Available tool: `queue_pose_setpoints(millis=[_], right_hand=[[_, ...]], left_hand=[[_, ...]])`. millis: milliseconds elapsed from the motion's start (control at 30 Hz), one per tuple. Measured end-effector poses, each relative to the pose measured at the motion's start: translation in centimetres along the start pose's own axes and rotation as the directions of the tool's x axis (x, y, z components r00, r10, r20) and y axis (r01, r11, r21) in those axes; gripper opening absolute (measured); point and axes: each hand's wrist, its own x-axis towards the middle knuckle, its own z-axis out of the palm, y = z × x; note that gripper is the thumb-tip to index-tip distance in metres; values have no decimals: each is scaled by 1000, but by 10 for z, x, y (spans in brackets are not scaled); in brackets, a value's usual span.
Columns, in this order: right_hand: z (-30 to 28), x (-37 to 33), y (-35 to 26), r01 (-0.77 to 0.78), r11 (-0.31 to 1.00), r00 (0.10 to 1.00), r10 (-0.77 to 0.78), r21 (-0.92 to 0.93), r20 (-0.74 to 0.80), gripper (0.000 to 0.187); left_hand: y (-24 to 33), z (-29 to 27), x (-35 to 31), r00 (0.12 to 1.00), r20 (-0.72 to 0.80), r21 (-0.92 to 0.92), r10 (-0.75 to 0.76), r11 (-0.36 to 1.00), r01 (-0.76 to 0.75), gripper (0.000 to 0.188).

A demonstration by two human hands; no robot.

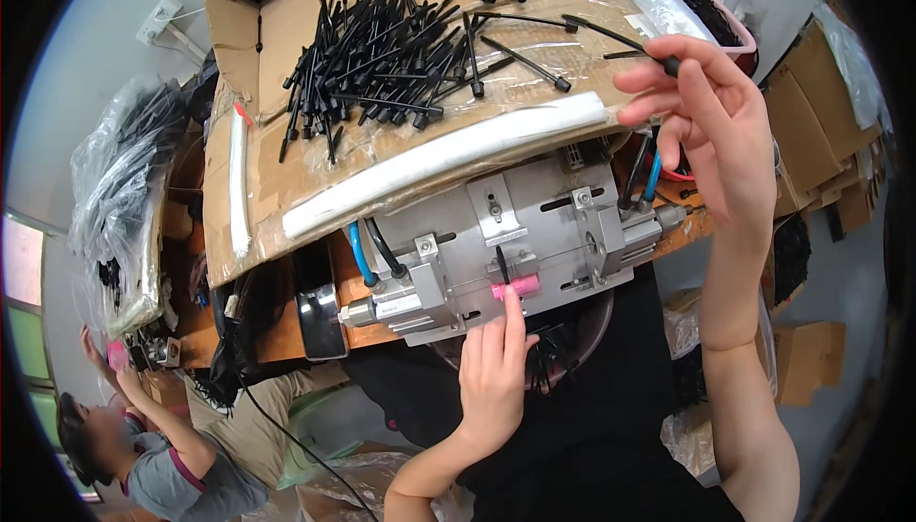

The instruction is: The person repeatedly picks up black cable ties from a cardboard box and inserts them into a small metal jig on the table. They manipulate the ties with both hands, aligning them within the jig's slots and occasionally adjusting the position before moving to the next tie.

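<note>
My left hand [493,369] reaches to a metal fixture [563,226] with its index finger stretched out and the other fingers curled. The index fingertip rests at a small pink block [522,286] in the fixture's middle, against a thin black rod [502,262] that stands over the block. My right hand [711,107] is raised at the upper right. Its thumb and index finger pinch a black plastic rod [615,35] by the thick end; the other fingers are loosely bent.
A heap of black rods [382,59] lies on a taped cardboard sheet [258,155] behind the fixture. Blue hoses [360,253] run to its cylinders. A bowl [596,336] with black parts sits below. At the far left is a co-worker [162,455]; cardboard boxes [811,112] stand right.
</note>
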Motion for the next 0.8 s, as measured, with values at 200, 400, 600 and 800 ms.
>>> queue_pose_setpoints(millis=[200,400,600,800], right_hand=[[-2,-31,-9,64,997,995,-61,42,-79,24],[22,-73,9,1,987,996,-17,-163,-93,28],[63,-146,56,166,795,984,-97,-584,148,61],[85,-160,88,242,761,956,-80,-603,282,65]], left_hand=[[9,9,7,997,73,44,25,999,-28,72],[2,8,9,993,122,-7,8,1000,-7,72],[-11,-41,81,986,-86,35,146,989,-143,62],[-60,-63,199,992,-117,199,51,980,-27,29]])
